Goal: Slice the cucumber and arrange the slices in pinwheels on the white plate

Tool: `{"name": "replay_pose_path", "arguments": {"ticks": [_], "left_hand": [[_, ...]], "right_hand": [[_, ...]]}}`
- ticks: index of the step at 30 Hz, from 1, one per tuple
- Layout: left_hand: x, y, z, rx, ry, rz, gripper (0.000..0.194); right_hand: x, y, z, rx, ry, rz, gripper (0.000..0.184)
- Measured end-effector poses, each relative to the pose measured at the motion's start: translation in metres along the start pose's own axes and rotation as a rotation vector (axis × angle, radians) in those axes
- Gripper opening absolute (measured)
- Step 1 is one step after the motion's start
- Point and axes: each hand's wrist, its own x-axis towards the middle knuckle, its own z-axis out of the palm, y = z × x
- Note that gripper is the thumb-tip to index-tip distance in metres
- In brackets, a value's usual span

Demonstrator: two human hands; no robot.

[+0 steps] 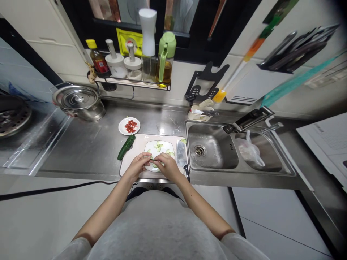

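Over the near part of a white square plate (164,146), my left hand (139,164) and my right hand (167,166) meet with bent fingers. Between their fingertips is a small green piece, apparently a cucumber slice (152,159). Thin cucumber slices (158,146) lie in curved groups on the plate. Beneath it is a pale cutting board (132,154). A kitchen knife (181,153) rests on the board's right side, with its black handle towards me. One more slice (183,141) sits at the far right corner. The uncut cucumber (126,147) leans by the left edge.
A small white plate (121,127) with chopped red pieces stands behind the board. To the right is a double sink (214,159) with a plastic bag (249,150) in its far basin. A lidded steel pot (90,110) stands left. A condiment rack (130,82) hangs behind.
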Motion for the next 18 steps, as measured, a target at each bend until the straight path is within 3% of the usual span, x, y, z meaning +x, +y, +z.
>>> {"name": "replay_pose_path", "arguments": {"ticks": [7, 18], "left_hand": [[0.000, 0.002, 0.007, -0.065, 0.061, 0.044, 0.055], [-0.002, 0.003, 0.008, -0.161, 0.058, 0.077, 0.056]], "right_hand": [[0.001, 0.005, 0.003, 0.135, 0.016, 0.053, 0.010], [0.002, 0.012, 0.017, 0.556, -0.025, 0.183, 0.022]]}}
